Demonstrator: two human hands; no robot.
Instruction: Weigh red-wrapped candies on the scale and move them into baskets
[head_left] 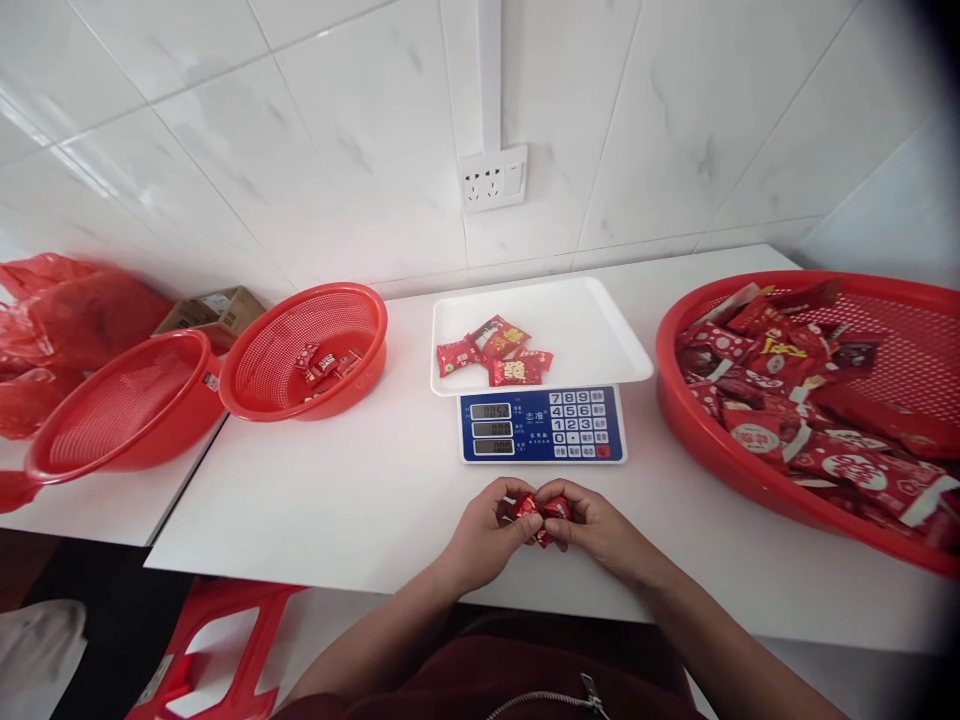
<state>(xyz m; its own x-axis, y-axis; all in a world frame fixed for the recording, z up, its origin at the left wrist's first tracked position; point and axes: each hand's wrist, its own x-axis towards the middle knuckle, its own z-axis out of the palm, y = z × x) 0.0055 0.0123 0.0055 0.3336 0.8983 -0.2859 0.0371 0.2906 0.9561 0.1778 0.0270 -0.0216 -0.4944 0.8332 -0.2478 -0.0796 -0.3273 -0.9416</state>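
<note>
Open lane left of the blue-and-white electronic scale (536, 422)
The flat white bench (345, 500) lies bare toward a small round red plastic basket (300, 325); a wide red plastic basket (911, 330) blocks the right.

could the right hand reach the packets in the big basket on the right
Likely yes: the basket is open-topped and nothing visible blocks the way, though the right hand pinches a red packet.

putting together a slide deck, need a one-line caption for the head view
Left hand and right hand hold small red packets before a scale bearing more, a loaded red basket at right.
</note>
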